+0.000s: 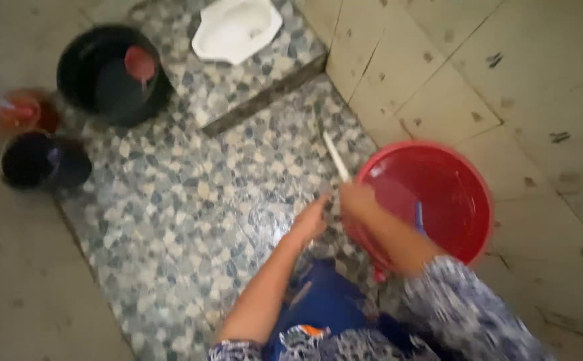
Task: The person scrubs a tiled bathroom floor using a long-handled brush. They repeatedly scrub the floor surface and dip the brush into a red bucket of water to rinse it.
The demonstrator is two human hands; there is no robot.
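We see our right hand (357, 198) closed around the near end of a thin white stick (335, 156), just beside the rim of the red basin (468, 175) by the tiled wall. The stick's long axis runs up and away from the grip, leaning left, toward the white squat pan (236, 28). Our left hand (311, 219) hovers close by over the pebbled floor (171, 214), fingers loosely together, holding nothing. A black bucket (114, 73) stands well apart.

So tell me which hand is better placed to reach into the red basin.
Right. The right hand is at the red basin's rim, gripping a white stick; the left hand is farther away, over the pebbled floor.
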